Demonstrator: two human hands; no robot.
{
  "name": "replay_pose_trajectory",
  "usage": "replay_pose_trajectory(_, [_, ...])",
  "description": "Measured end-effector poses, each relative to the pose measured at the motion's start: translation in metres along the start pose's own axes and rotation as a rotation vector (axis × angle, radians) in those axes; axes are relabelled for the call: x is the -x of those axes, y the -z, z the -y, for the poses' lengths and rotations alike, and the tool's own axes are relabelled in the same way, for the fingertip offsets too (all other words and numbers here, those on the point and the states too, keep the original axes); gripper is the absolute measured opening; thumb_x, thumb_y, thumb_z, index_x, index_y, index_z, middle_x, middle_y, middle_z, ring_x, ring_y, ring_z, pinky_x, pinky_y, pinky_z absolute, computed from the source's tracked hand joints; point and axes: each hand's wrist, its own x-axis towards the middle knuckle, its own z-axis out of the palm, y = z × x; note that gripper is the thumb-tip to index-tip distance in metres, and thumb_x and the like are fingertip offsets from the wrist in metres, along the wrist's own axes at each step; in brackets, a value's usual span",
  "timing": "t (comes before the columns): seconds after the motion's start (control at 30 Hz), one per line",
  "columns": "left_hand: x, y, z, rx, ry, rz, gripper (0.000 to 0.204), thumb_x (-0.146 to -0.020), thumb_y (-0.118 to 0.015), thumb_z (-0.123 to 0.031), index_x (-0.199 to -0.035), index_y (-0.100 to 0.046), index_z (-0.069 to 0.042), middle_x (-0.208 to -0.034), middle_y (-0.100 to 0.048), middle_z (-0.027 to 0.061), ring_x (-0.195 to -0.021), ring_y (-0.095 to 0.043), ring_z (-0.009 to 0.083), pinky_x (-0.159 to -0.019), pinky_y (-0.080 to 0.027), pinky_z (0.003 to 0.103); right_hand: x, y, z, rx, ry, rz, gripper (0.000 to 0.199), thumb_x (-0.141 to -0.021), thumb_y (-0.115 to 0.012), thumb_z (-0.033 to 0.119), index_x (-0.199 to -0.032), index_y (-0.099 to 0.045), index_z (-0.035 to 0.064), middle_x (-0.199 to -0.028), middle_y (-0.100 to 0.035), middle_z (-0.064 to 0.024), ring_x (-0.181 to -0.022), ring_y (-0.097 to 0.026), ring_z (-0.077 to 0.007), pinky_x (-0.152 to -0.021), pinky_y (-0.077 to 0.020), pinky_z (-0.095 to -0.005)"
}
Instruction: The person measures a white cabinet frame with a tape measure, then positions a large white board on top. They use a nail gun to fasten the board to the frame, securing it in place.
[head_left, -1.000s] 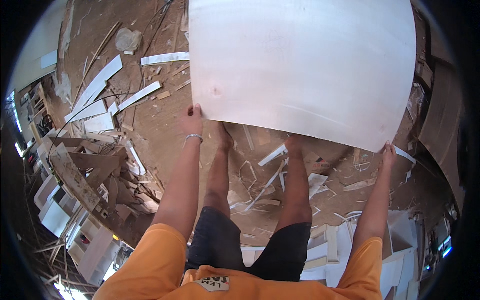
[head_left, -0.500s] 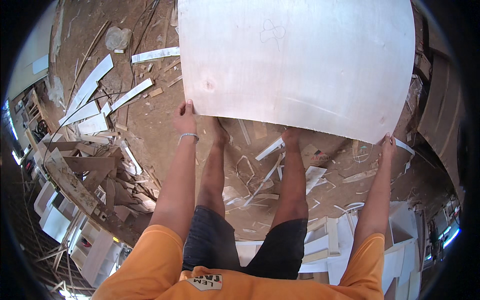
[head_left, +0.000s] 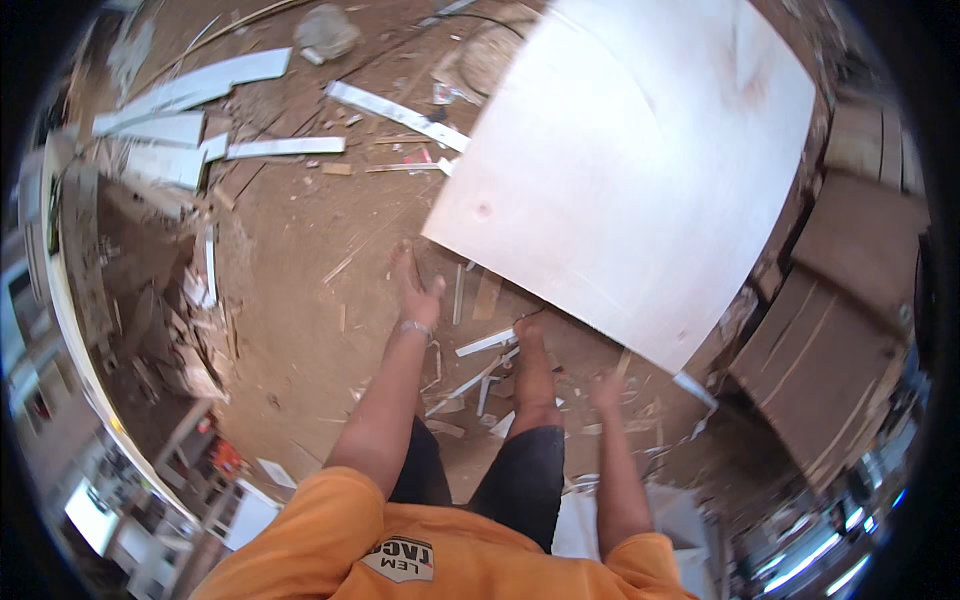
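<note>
A large pale plywood sheet lies slanted in front of me, its near edge running from upper left down to lower right. My left hand is off the sheet, below its left corner. Its thumb stands apart from the fingers and nothing is in it; the fingers partly merge with what lies behind them. My right hand is below the near edge, left of the right corner. Motion smears its fingers, so their grip cannot be made out. A gap shows between this hand and the sheet.
White board offcuts and a narrow white strip lie on the brown floor at the left. Scraps are scattered around my feet. Brown boards stand at the right. A crumpled clear bag lies at the far left.
Both hands have left the sheet's near corners and drawn back toward me. In the view the sheet is now turned, its right corner lower, and the whole scene has rotated.
</note>
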Motion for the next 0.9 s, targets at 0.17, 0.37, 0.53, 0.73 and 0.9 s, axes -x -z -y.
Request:
replay_pose_trajectory(0.17, [0.103, 0.139, 0.055, -0.064, 0.022, 0.859, 0.024, -0.093, -0.068, -0.027, -0.097, -0.061, -0.005, -0.089, -0.066, 0.0172, -0.083, -0.065, 0.0288, -0.078, -0.051, 0.044, 0.108, -0.043, 0.178, 0.232, 0.376, 0.222, 0.019, -0.076, -0.072, 0.020, -0.087, -0.078, 0.0059, -0.093, -0.072, -0.0219, -0.096, -0.070, -0.0375, -0.090, -0.0540, -0.0440])
replay_pose_trajectory(0.37, [0.111, 0.332, 0.090, 0.739, 0.581, 0.131, 0.012, -0.098, -0.063, -0.014, -0.102, -0.069, -0.005, -0.084, -0.068, 0.0014, -0.074, -0.061, 0.0106, -0.070, -0.052, 0.028, 0.135, -0.010, 0.358, 0.030, 0.531, 0.590, 0.020, -0.078, -0.070, 0.010, -0.095, -0.075, 0.0009, -0.092, -0.075, -0.0161, -0.084, -0.072, -0.0258, -0.082, -0.0571, -0.0368])
replay_pose_trajectory(0.53, [0.102, 0.467, 0.156, 1.000, 0.608, -0.377, 0.016, -0.099, -0.062, -0.018, -0.099, -0.070, -0.004, -0.082, -0.068, 0.0011, -0.069, -0.061, 0.0090, -0.065, -0.051, 0.026, 0.082, 0.001, 0.511, -0.063, 0.634, 0.797, 0.010, -0.083, -0.066, 0.003, -0.093, -0.065, -0.0011, -0.082, -0.070, -0.0122, -0.076, -0.070, -0.0217, -0.072, -0.0592, -0.0346])
replay_pose_trajectory(0.73, [0.139, 0.531, 0.195, 1.093, 0.598, -0.605, 0.016, -0.098, -0.058, -0.017, -0.089, -0.065, -0.006, -0.076, -0.062, -0.0014, -0.068, -0.056, 0.0083, -0.062, -0.049, 0.028, 0.154, -0.056, 0.826, -0.186, 0.577, 0.767, 0.023, -0.097, -0.057, 0.017, -0.107, -0.056, -0.0038, -0.094, -0.070, -0.0185, -0.074, -0.073, -0.0297, -0.066, -0.0621, -0.0407])
replay_pose_trajectory(0.9, [0.172, 0.519, 0.223, 0.781, 0.790, -0.336, 0.020, -0.092, -0.065, -0.024, -0.100, -0.070, -0.007, -0.085, -0.072, 0.0052, -0.074, -0.066, 0.0143, -0.071, -0.054, 0.030, 0.340, -0.118, 1.101, 0.018, 1.245, 0.685, 0.033, -0.095, -0.061, 0.027, -0.092, -0.067, -0.0048, -0.082, -0.070, -0.0121, -0.078, -0.068, -0.0185, -0.070, -0.0534, -0.0329])
